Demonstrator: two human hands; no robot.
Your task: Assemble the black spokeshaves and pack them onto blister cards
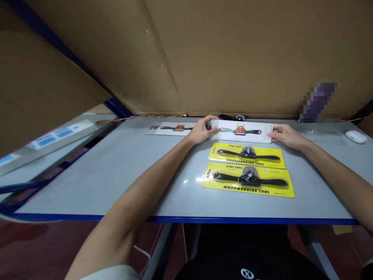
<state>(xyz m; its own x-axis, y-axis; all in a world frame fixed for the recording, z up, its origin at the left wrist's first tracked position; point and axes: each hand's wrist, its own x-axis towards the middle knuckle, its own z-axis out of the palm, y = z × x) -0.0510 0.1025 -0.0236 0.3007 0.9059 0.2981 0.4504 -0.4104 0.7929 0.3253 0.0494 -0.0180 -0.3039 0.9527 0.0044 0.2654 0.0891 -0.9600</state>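
Note:
A long white box (250, 138) printed with a dark-handled tool and an orange shape is held at both ends, near the back of the table. My left hand (202, 130) grips its left end, thumb across the front. At the right end, the fingers of my right hand (287, 136) close on the edge. Left of it lies a similar white package (166, 127), partly hidden by my left hand. In front are two yellow spoke shave packs, one nearer (215, 186) and one farther (214, 155), each with a black spoke shave under clear plastic.
A white earbud case (356, 136) lies at the right of the grey table (116, 175). Behind the box is a small black object (230, 117). Brown board (218, 58) rises at the back. A blurred purple item (319, 103) stands at the back right; a power strip (61, 134) is left.

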